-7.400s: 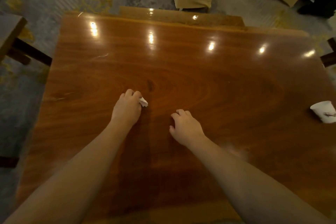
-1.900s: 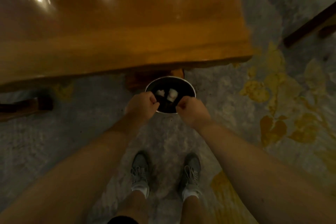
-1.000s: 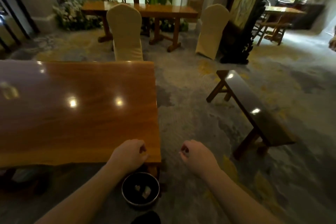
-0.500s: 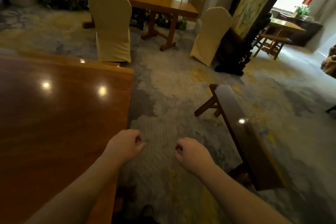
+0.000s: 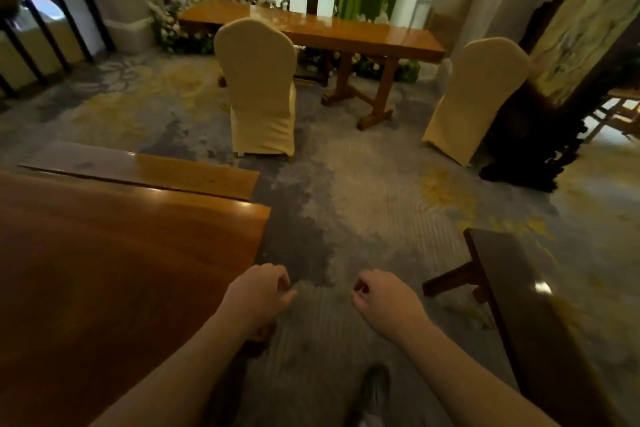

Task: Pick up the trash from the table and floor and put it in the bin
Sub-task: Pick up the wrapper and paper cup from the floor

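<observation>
My left hand [image 5: 258, 295] and my right hand [image 5: 384, 302] are held out in front of me over the carpet, both curled into loose fists with nothing visible in them. The left hand hovers just past the right edge of the polished wooden table [image 5: 114, 274]. No bin and no trash show in this view. One of my shoes [image 5: 372, 392] shows at the bottom on the carpet.
A dark wooden bench [image 5: 526, 315] stands on the right. A lighter bench [image 5: 149, 170] lies beyond the table. Two cloth-covered chairs [image 5: 261, 90] [image 5: 474, 97] and another long table [image 5: 311, 28] stand farther back on the patterned carpet [image 5: 363, 204].
Earlier my hands dropped white paper scraps into the black bin under the table corner. Since then my view has risen and the bin has left the frame; both hands stay curled.
</observation>
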Motion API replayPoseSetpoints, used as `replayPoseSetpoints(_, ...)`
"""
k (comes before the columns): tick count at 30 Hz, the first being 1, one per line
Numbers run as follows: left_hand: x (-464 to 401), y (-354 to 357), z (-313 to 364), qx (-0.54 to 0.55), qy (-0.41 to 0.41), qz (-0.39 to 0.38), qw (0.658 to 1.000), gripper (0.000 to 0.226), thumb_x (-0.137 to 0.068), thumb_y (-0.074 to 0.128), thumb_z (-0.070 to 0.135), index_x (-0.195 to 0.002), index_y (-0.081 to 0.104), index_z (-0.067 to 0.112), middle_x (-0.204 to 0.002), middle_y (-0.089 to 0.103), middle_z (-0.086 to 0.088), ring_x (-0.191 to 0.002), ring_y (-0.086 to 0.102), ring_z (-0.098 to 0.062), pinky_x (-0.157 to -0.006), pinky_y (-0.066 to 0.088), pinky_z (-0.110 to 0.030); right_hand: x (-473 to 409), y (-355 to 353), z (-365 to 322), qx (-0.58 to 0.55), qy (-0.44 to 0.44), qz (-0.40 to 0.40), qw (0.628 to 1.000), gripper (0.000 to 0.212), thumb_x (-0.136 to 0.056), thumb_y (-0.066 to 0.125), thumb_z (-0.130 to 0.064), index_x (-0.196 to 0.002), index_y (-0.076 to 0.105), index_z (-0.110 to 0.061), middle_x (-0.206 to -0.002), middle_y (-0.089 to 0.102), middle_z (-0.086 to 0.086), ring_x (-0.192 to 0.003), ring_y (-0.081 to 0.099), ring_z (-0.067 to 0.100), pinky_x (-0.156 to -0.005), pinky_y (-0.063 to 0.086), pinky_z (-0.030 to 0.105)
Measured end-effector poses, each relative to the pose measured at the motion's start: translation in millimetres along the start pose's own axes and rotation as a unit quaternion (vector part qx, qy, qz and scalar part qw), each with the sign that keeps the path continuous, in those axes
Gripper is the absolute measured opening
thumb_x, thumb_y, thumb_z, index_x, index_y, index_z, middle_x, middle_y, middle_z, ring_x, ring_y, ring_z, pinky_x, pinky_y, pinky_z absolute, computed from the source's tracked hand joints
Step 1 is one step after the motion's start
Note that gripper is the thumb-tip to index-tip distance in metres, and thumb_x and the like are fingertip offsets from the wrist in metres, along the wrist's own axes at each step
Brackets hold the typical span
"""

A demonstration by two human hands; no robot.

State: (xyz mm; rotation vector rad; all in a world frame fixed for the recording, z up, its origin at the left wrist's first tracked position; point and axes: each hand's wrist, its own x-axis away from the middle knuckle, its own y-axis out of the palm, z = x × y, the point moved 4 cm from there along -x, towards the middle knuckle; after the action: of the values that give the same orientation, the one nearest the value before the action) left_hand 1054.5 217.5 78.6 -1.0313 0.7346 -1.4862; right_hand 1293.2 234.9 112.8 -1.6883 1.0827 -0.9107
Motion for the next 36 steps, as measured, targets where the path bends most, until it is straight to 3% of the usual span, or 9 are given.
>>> replayPoseSetpoints(3,-68.9,-5.2,6.3,-0.005,-0.041,0.024,0.999,0.018,-0.079,0.070,0.054,-0.080,0.057,0.043,-0.079,0.058,0.020,-0.072,0.057,0.000,-0.069,0.054,-0.027,-83.5,-11.3,29.7,-0.017,-0.032,-0.010,0.999,0.011,-0.087,0.057,-0.039,-0.081,0.053,-0.029,-0.084,0.056,-0.005,-0.085,0.058,0.018,-0.071,0.050,0.037)
replayPoseSetpoints(8,-190.0,-35.4,24.8,0.017,-0.111,0.037,0.993,0.015,-0.082,0.070,0.050,-0.086,0.058,0.043,-0.084,0.059,0.017,-0.076,0.059,-0.003,-0.071,0.055,-0.027,-240.2,-48.3,74.6,-0.028,-0.109,-0.020,0.993,0.013,-0.084,0.060,-0.033,-0.086,0.061,-0.020,-0.090,0.065,0.006,-0.089,0.060,0.026,-0.075,0.050,0.038)
replayPoseSetpoints(15,-305.4,-76.1,23.9,0.047,-0.185,0.064,0.980,0.016,-0.084,0.070,0.047,-0.089,0.056,0.042,-0.086,0.058,0.015,-0.077,0.058,-0.002,-0.073,0.054,-0.026,-415.4,-92.0,75.9,0.009,-0.178,-0.071,0.981,0.012,-0.085,0.060,-0.035,-0.086,0.062,-0.023,-0.089,0.064,0.003,-0.086,0.060,0.023,-0.071,0.048,0.034)
replayPoseSetpoints(24,-500.4,-98.1,-64.3,0.078,-0.256,0.099,0.958,0.014,-0.086,0.069,0.047,-0.085,0.058,0.040,-0.082,0.058,0.015,-0.071,0.056,-0.001,-0.059,0.046,-0.020,-654.5,-74.5,55.2,0.075,-0.219,-0.122,0.965,0.011,-0.087,0.058,-0.040,-0.087,0.060,-0.029,-0.087,0.057,-0.008,-0.080,0.057,0.012,-0.071,0.054,0.036)
replayPoseSetpoints(28,-584.6,-111.6,-121.5,0.088,-0.282,0.088,0.951,0.014,-0.088,0.066,0.048,-0.092,0.062,0.035,-0.086,0.059,0.014,-0.077,0.057,-0.004,-0.067,0.054,-0.027,-761.8,-58.3,36.3,0.098,-0.230,-0.148,0.957,0.010,-0.086,0.058,-0.041,-0.084,0.060,-0.031,-0.082,0.055,-0.011,-0.075,0.055,0.008,-0.064,0.051,0.031)
replayPoseSetpoints(36,-657.6,-146.8,-234.8,0.111,-0.406,0.074,0.904,0.018,-0.088,0.067,0.047,-0.098,0.060,0.034,-0.090,0.059,0.012,-0.077,0.057,-0.006,-0.065,0.053,-0.024,-932.0,-19.8,-40.8,0.128,-0.277,-0.222,0.926,0.012,-0.087,0.056,-0.039,-0.083,0.057,-0.028,-0.086,0.059,-0.004,-0.076,0.057,0.014,-0.064,0.050,0.033)
